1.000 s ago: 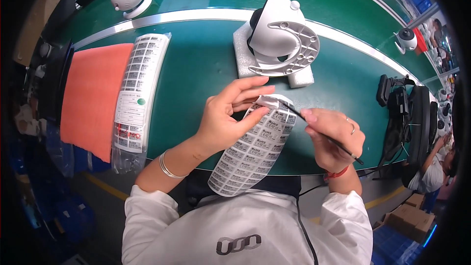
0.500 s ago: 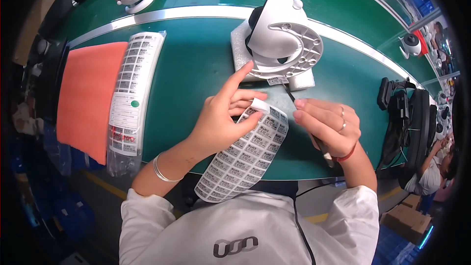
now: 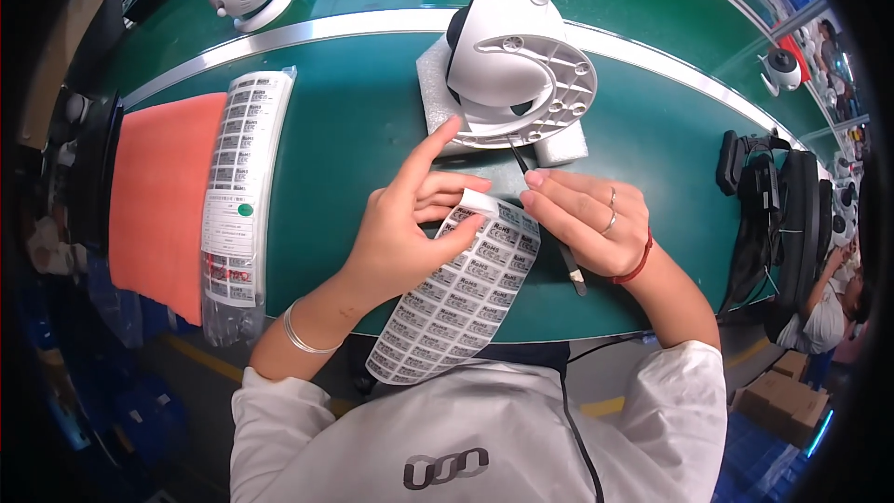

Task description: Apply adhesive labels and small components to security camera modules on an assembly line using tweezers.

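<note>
So — left hand (image 3: 400,228), half-open, pinches label sheet (image 3: 456,303); right hand (image 3: 593,219) grips tweezers (image 3: 572,270).

White, flexible paper sheet (image 3: 453,291) in my left hand (image 3: 399,231): rows of small grey rectangular labels carry black lettering and symbols. To my left, a white stack wrapped in clear plastic (image 3: 250,126) shows similar labels; a white rectangular paper slip (image 3: 226,232) on it bears dark print too small to read and a round green sticker (image 3: 245,210). Red writing (image 3: 231,274) runs just below. On my white cloth shirt (image 3: 549,419), a grey-and-black emblem of linked ovals (image 3: 445,469).
</note>
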{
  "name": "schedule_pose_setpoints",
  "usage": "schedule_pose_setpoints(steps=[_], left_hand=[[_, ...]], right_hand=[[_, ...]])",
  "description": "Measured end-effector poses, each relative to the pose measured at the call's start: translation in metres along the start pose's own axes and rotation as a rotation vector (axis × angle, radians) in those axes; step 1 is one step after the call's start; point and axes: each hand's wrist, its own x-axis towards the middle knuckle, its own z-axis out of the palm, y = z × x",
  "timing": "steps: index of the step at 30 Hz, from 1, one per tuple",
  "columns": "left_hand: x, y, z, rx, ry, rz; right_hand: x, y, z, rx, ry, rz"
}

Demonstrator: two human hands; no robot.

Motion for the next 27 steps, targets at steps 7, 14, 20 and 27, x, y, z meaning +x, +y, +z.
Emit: schedule_pose_setpoints(steps=[7,14,20,27], left_hand=[[0.002,0.000,0.000,0.008,-0.003,0.002],[0.001,-0.003,-0.002,-0.007,-0.007,0.010],[0.001,0.001,-0.003,-0.008,-0.020,0.005],[0.001,0.002,-0.002,0.019,-0.015,0.010]], right_hand=[[-0.002,0.002,0.006,-0.014,0.023,-0.014],[-0.003,0.000,0.008,0.105,0.078,0.106],[-0.012,-0.011,0.008,0.712,0.293,1.034],[-0.003,-0.002,0.013,0.091,0.146,0.281]])
